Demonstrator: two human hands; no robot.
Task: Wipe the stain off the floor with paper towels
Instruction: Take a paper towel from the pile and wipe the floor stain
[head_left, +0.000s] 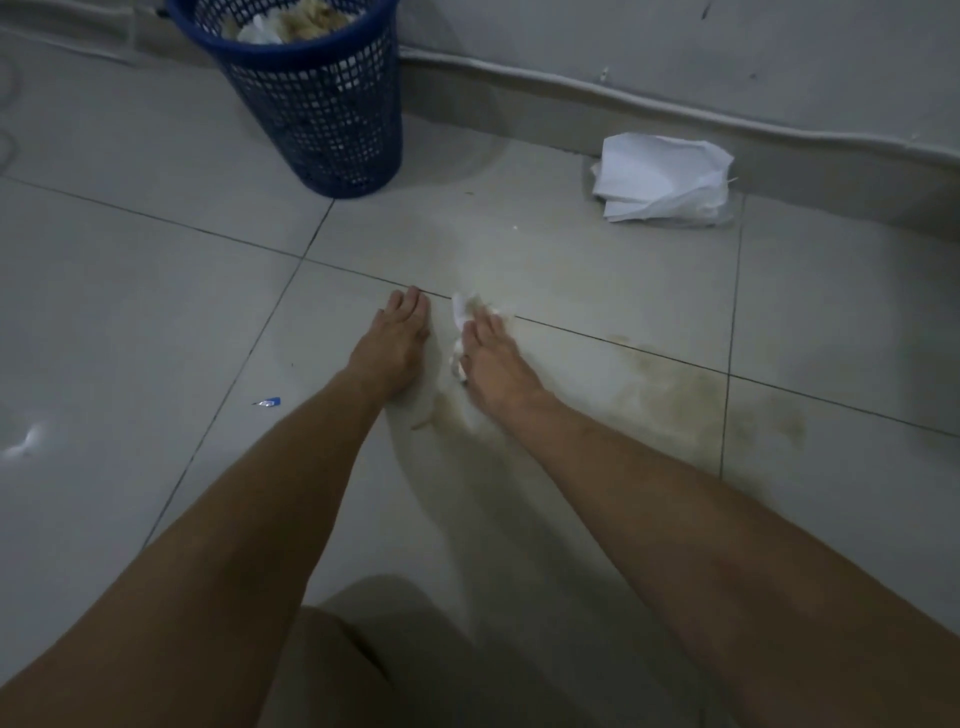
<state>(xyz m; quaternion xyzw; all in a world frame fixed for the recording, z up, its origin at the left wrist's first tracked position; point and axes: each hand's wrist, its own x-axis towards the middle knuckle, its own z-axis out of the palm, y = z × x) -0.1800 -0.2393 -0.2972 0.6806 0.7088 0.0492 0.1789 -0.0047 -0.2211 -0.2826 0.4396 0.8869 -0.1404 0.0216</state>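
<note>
A brownish stain (691, 400) spreads over the pale floor tiles, from the centre out to the right. My right hand (491, 358) presses flat on a crumpled, soiled paper towel (460, 312) at the stain's left end, by a tile joint. The towel shows white past my fingertips and beside my thumb. My left hand (395, 343) rests flat on the floor just to its left, fingers together, with nothing in it. A stack of clean white paper towels (662, 176) lies on a plastic wrapper by the wall at the upper right.
A blue mesh waste basket (322, 104) with used towels inside stands at the upper left centre. A small blue scrap (267, 401) lies on the floor to the left. The wall's skirting (779, 150) runs along the back. My knee (332, 670) shows at the bottom.
</note>
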